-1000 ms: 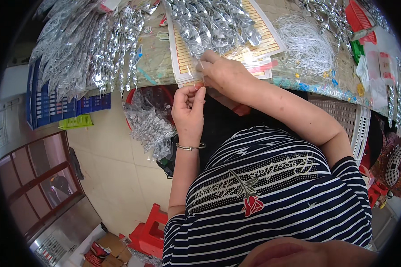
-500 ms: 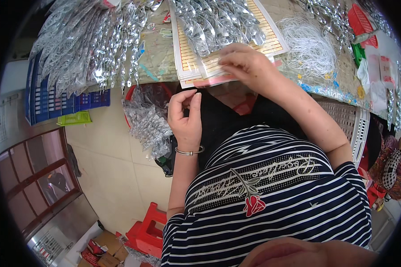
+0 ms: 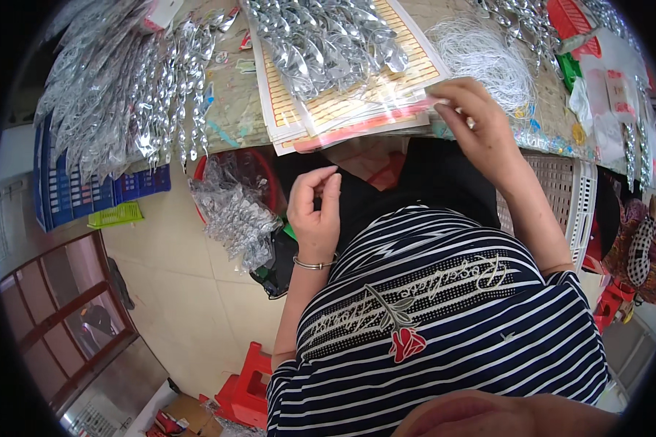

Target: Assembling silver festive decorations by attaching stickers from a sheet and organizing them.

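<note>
My left hand (image 3: 315,207) is held in front of the table edge, thumb and forefinger pressed close together; whatever sits between them is too small to make out. At the right corner of a stack of printed paper sheets (image 3: 278,120), my right hand (image 3: 477,124) has thumb and fingers brought together, and I cannot make out what they hold. A shiny clear strip with a pink band (image 3: 364,125) lies along the sheets' near edge, ending by the right fingertips. Silver twisted spiral ornaments (image 3: 321,47) lie in a bunch on the sheets.
A tangle of white string (image 3: 488,62) lies right of the sheets. More silver spirals in clear wrapping (image 3: 116,95) hang over the table's left edge. Below are a red tub (image 3: 270,186) of wrapped spirals, blue crates (image 3: 69,182), a red stool (image 3: 246,390) and a white basket (image 3: 550,193).
My right hand has moved right, from above the middle of the sheets to their right corner. My left hand keeps its pinched shape. The whole view has shifted slightly.
</note>
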Action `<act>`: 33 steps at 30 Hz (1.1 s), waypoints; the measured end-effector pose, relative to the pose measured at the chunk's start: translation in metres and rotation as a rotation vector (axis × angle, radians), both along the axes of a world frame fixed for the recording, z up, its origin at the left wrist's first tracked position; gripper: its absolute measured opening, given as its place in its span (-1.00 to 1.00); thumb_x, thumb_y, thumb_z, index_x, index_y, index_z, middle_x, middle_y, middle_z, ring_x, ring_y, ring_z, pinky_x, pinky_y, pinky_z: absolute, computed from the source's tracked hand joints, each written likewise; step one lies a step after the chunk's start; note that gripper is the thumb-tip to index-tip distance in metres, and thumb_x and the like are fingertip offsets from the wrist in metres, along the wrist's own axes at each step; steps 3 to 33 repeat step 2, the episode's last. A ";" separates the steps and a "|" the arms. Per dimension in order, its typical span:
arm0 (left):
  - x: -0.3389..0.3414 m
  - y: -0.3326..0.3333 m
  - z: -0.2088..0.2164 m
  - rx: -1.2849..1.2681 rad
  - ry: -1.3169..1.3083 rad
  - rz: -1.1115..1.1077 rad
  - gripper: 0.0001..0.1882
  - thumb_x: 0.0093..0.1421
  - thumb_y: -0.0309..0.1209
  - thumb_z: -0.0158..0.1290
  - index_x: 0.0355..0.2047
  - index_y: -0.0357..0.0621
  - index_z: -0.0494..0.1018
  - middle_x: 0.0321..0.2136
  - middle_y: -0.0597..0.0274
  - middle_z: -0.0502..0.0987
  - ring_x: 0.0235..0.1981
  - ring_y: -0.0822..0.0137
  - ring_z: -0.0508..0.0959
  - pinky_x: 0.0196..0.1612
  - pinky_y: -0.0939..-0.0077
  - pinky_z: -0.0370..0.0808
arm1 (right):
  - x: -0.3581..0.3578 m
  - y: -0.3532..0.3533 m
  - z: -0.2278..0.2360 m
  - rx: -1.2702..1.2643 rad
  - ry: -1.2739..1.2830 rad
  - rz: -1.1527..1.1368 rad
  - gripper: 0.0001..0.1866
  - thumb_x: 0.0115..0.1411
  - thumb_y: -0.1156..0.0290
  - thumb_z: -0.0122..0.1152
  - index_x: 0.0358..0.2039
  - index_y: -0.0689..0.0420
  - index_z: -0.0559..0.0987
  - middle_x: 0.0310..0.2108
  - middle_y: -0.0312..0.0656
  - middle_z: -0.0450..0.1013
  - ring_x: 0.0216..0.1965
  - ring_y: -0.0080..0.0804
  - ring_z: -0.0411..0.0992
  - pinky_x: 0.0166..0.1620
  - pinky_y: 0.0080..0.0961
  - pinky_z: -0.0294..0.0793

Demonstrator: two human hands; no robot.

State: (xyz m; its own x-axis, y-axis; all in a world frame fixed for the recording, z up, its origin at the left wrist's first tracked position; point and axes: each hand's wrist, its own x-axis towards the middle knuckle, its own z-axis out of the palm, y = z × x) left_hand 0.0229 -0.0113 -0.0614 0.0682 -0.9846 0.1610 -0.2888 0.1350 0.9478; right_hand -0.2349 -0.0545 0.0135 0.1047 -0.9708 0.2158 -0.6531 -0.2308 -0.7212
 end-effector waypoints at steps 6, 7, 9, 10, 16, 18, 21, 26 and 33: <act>-0.005 0.000 0.002 0.007 0.020 -0.066 -0.89 0.14 -0.55 0.13 -0.30 -0.25 0.51 -0.44 0.24 0.49 -0.51 0.49 0.45 -0.40 0.65 0.40 | -0.010 0.003 -0.003 0.054 0.019 -0.073 -0.73 0.16 0.53 0.15 -0.10 0.17 0.49 -0.09 -0.12 0.41 -0.14 -0.33 0.46 -0.16 -0.54 0.43; -0.005 0.000 0.002 0.007 0.020 -0.066 -0.89 0.14 -0.55 0.13 -0.30 -0.25 0.51 -0.44 0.24 0.49 -0.51 0.49 0.45 -0.40 0.65 0.40 | -0.010 0.003 -0.003 0.054 0.019 -0.073 -0.73 0.16 0.53 0.15 -0.10 0.17 0.49 -0.09 -0.12 0.41 -0.14 -0.33 0.46 -0.16 -0.54 0.43; -0.005 0.000 0.002 0.007 0.020 -0.066 -0.89 0.14 -0.55 0.13 -0.30 -0.25 0.51 -0.44 0.24 0.49 -0.51 0.49 0.45 -0.40 0.65 0.40 | -0.010 0.003 -0.003 0.054 0.019 -0.073 -0.73 0.16 0.53 0.15 -0.10 0.17 0.49 -0.09 -0.12 0.41 -0.14 -0.33 0.46 -0.16 -0.54 0.43; -0.005 0.000 0.002 0.007 0.020 -0.066 -0.89 0.14 -0.55 0.13 -0.30 -0.25 0.51 -0.44 0.24 0.49 -0.51 0.49 0.45 -0.40 0.65 0.40 | -0.010 0.003 -0.003 0.054 0.019 -0.073 -0.73 0.16 0.53 0.15 -0.10 0.17 0.49 -0.09 -0.12 0.41 -0.14 -0.33 0.46 -0.16 -0.54 0.43; -0.005 0.000 0.002 0.007 0.020 -0.066 -0.89 0.14 -0.55 0.13 -0.30 -0.25 0.51 -0.44 0.24 0.49 -0.51 0.49 0.45 -0.40 0.65 0.40 | -0.010 0.003 -0.003 0.054 0.019 -0.073 -0.73 0.16 0.53 0.15 -0.10 0.17 0.49 -0.09 -0.12 0.41 -0.14 -0.33 0.46 -0.16 -0.54 0.43; -0.005 0.000 0.002 0.007 0.020 -0.066 -0.89 0.14 -0.55 0.13 -0.30 -0.25 0.51 -0.44 0.24 0.49 -0.51 0.49 0.45 -0.40 0.65 0.40 | -0.010 0.003 -0.003 0.054 0.019 -0.073 -0.73 0.16 0.53 0.15 -0.10 0.17 0.49 -0.09 -0.12 0.41 -0.14 -0.33 0.46 -0.16 -0.54 0.43; -0.005 0.000 0.002 0.007 0.020 -0.066 -0.89 0.14 -0.55 0.13 -0.30 -0.25 0.51 -0.44 0.24 0.49 -0.51 0.49 0.45 -0.40 0.65 0.40 | -0.010 0.003 -0.003 0.054 0.019 -0.073 -0.73 0.16 0.53 0.15 -0.10 0.17 0.49 -0.09 -0.12 0.41 -0.14 -0.33 0.46 -0.16 -0.54 0.43; -0.005 0.000 0.002 0.007 0.020 -0.066 -0.89 0.14 -0.55 0.13 -0.30 -0.25 0.51 -0.44 0.24 0.49 -0.51 0.49 0.45 -0.40 0.65 0.40 | -0.010 0.003 -0.003 0.054 0.019 -0.073 -0.73 0.16 0.53 0.15 -0.10 0.17 0.49 -0.09 -0.12 0.41 -0.14 -0.33 0.46 -0.16 -0.54 0.43; -0.005 0.000 0.002 0.007 0.020 -0.066 -0.89 0.14 -0.55 0.13 -0.30 -0.25 0.51 -0.44 0.24 0.49 -0.51 0.49 0.45 -0.40 0.65 0.40 | -0.010 0.003 -0.003 0.054 0.019 -0.073 -0.73 0.16 0.53 0.15 -0.10 0.17 0.49 -0.09 -0.12 0.41 -0.14 -0.33 0.46 -0.16 -0.54 0.43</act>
